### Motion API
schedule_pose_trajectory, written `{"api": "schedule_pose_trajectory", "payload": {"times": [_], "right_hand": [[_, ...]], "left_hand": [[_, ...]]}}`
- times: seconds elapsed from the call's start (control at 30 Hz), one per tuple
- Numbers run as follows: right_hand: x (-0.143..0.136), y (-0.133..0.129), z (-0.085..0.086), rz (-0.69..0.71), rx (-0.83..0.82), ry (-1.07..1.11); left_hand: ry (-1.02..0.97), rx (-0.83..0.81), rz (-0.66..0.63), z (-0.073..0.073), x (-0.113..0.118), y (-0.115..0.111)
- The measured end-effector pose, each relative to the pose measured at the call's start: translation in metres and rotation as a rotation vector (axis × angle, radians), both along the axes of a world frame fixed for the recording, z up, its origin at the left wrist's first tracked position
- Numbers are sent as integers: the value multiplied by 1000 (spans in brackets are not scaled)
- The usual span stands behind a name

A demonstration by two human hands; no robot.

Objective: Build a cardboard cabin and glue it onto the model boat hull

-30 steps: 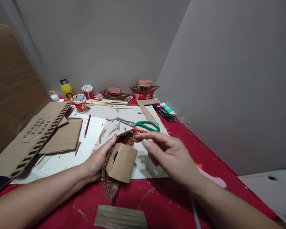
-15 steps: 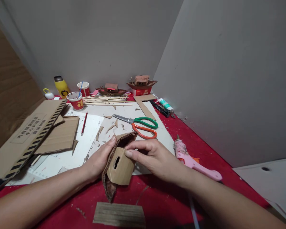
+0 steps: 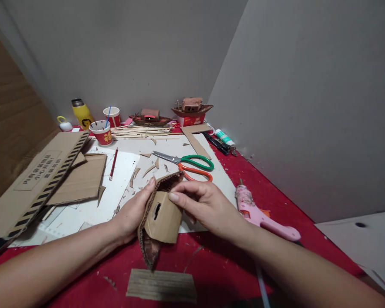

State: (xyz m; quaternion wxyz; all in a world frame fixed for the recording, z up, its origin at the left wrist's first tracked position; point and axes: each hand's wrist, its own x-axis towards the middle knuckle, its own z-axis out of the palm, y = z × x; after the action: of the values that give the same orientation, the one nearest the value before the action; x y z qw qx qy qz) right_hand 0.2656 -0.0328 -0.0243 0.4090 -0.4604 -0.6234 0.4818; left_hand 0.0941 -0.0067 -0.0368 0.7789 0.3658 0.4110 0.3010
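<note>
My left hand [image 3: 133,214] is closed around the outer side of a cardboard boat hull [image 3: 142,239], which is tilted with its pointed end toward me. Inside the hull sits a folded cardboard cabin piece [image 3: 167,220] with a ragged dark slot cut in one face. My right hand [image 3: 208,205] pinches the cabin piece's upper edge between thumb and index finger. Just below the hull, a ribbed cardboard strip [image 3: 162,285] lies on the red cloth [image 3: 93,288]. Scissors [image 3: 186,164] with green and orange handles rest just beyond my hands.
A pink glue gun [image 3: 259,218] lies to the right. On the left are cardboard sheets [image 3: 77,182] and a red pencil [image 3: 114,164]. Paper cups [image 3: 101,133], thin sticks [image 3: 141,132], a yellow bottle [image 3: 81,114] and two model boats [image 3: 192,107] stand or lie at the back.
The cabin piece has shifted slightly up and right within the hull, with my right fingers still pinching it. My left hand keeps its hold. The whole view has shifted slightly.
</note>
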Motion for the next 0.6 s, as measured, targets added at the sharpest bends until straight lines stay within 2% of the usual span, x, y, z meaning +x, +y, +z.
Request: {"api": "schedule_pose_trajectory", "payload": {"times": [0.07, 0.13, 0.2, 0.27, 0.4, 0.6], "right_hand": [[2, 0, 2, -85, 60, -28], [5, -3, 3, -202, 200, -86], [8, -6, 4, -312, 364, -145], [9, -8, 2, -362, 504, -183], [4, -10, -5, -247, 609, -228], [-5, -11, -13, -105, 532, -242]], "left_hand": [[-60, -150, 14, -1, -1, 5], [-157, -255, -3, -1, -5, 11], [-251, -301, -31, 0, -10, 17], [-307, -312, -19, 4, -14, 22], [-350, -316, 44, 12, -19, 25], [-310, -305, 42, 9, -18, 25]]}}
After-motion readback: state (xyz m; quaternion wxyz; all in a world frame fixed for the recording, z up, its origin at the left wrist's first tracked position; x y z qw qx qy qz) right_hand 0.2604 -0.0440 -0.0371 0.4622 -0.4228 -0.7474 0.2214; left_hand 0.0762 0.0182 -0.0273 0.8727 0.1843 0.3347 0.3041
